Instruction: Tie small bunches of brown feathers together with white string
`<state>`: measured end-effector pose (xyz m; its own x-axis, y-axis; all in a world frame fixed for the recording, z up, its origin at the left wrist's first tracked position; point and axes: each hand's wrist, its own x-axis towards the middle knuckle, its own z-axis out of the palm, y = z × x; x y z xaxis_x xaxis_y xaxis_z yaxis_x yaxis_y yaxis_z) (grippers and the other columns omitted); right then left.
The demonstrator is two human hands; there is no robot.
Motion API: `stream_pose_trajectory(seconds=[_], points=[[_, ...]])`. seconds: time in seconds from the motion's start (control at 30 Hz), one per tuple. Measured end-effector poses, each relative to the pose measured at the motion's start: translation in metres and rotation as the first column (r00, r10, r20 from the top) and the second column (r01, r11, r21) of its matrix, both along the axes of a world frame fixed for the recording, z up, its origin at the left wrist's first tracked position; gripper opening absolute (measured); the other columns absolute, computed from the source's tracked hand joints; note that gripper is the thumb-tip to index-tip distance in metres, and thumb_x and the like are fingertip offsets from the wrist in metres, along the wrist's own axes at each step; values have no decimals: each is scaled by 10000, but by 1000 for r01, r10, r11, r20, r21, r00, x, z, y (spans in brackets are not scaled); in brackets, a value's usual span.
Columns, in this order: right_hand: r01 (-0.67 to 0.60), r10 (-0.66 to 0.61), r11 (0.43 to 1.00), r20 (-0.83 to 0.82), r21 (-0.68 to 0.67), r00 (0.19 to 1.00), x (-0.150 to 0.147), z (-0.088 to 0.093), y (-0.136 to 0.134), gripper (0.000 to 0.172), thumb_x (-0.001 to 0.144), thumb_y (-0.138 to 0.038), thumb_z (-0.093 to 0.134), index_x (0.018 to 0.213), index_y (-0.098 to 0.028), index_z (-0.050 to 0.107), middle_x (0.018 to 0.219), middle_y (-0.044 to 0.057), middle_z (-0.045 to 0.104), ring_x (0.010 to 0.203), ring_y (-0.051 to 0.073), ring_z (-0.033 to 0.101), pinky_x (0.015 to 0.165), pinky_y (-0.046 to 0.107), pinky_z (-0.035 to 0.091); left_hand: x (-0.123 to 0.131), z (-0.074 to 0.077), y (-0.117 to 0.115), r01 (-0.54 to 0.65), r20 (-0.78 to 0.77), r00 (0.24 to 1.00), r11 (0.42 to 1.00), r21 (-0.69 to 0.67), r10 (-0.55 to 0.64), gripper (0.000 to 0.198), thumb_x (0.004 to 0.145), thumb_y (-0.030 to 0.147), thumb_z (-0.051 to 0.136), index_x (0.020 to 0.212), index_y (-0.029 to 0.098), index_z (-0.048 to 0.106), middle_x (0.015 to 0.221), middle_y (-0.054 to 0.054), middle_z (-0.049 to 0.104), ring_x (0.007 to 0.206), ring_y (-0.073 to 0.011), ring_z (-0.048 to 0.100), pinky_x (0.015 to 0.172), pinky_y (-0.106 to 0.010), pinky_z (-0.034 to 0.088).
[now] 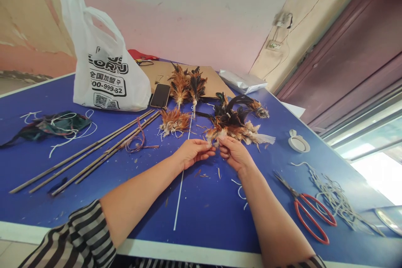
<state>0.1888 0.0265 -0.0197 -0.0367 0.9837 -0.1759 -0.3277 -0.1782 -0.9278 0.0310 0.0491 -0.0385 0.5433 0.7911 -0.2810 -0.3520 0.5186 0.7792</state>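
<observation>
Both hands meet over the middle of the blue table, at the near edge of a pile of loose feathers (232, 119) in black, brown and cream. My left hand (196, 153) is closed in a pinch on the quill end of a small feather. Close beside it, my right hand (232, 153) pinches a pale, fluffy feather (222, 135) between thumb and fingers. Left of the pile lies a loose heap of orange-brown feathers (174, 121). Behind it rest two bound feather bunches, one brown (179, 86) and one darker (197, 86).
Thin sticks (94, 150) and a white plastic bag (109, 71) are on the left, with a phone (160, 95) beside the bag. Red-handled scissors (306, 209), tangled cord (334, 197) and a white tape roll (298, 142) lie on the right. A silver packet (243, 81) is behind.
</observation>
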Motion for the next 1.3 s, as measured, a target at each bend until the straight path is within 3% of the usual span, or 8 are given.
stream_pose_trajectory(seconds=[0.2, 0.6, 0.7, 0.8, 0.93, 1.0, 1.17, 1.3], points=[[-51, 50, 999, 66, 16, 997, -9, -4, -3, 219, 605, -300, 695, 611, -129, 559, 527, -29, 464, 433, 25, 286, 377, 173, 151, -1, 0, 1, 34, 73, 997, 996, -77, -29, 111, 682, 66, 616, 791, 58, 636, 757, -100, 659, 668, -131, 639, 512, -130, 494], [32, -49, 996, 219, 79, 974, -18, -8, -4, 217, 592, -325, 693, 628, -138, 589, 461, -50, 448, 400, 26, 293, 372, 185, 176, 0, -1, 2, -5, 61, 998, 996, -84, 10, 76, 674, 10, 597, 735, 50, 618, 650, -76, 642, 608, -102, 626, 538, -130, 500], [64, -69, 996, 107, 55, 992, -12, -4, -3, 253, 585, -325, 700, 740, -155, 597, 506, -57, 456, 401, 21, 306, 361, 169, 192, -1, 0, 3, -53, 68, 996, 996, -76, 58, 74, 672, 0, 593, 721, 55, 602, 652, -71, 642, 589, -94, 621, 542, -132, 503], [87, -87, 994, -11, -60, 996, -3, -2, -1, 258, 593, -332, 694, 730, -153, 571, 525, -60, 452, 367, 4, 272, 332, 151, 165, -2, 1, 7, -95, 99, 990, 993, -73, 102, 82, 667, 4, 602, 718, 65, 585, 689, -72, 648, 591, -90, 620, 544, -129, 504], [-66, 67, 970, -5, -233, 998, -2, -6, -1, 269, 642, -376, 655, 670, -126, 558, 492, -45, 459, 327, -4, 250, 304, 138, 136, -5, 1, 8, -95, 159, 982, 993, -68, 105, 78, 676, 25, 603, 710, 80, 559, 705, -71, 650, 595, -88, 621, 539, -128, 501], [-118, 104, 964, -68, -239, 992, -7, -9, -1, 268, 665, -379, 640, 678, -122, 561, 506, -38, 479, 326, -6, 256, 298, 132, 145, -5, 1, 8, -81, 182, 979, 995, -53, 89, 85, 674, 26, 604, 709, 85, 553, 707, -69, 650, 601, -88, 621, 546, -130, 503], [-49, -3, 981, -271, -185, 963, -15, -12, -1, 151, 657, -225, 667, 702, -136, 554, 538, -44, 508, 359, -5, 298, 305, 115, 210, -4, 2, 5, -38, 185, 982, 999, -12, 40, 78, 671, 25, 605, 710, 81, 567, 704, -62, 648, 598, -84, 620, 552, -125, 502], [-108, 12, 973, -420, -205, 907, -11, -11, 0, 102, 698, -179, 620, 678, -126, 536, 564, -33, 525, 373, -6, 305, 308, 106, 237, -3, 2, 3, 2, 184, 983, 1000, -9, 0, 66, 675, 25, 601, 706, 77, 575, 685, -60, 644, 584, -80, 615, 544, -122, 501]])
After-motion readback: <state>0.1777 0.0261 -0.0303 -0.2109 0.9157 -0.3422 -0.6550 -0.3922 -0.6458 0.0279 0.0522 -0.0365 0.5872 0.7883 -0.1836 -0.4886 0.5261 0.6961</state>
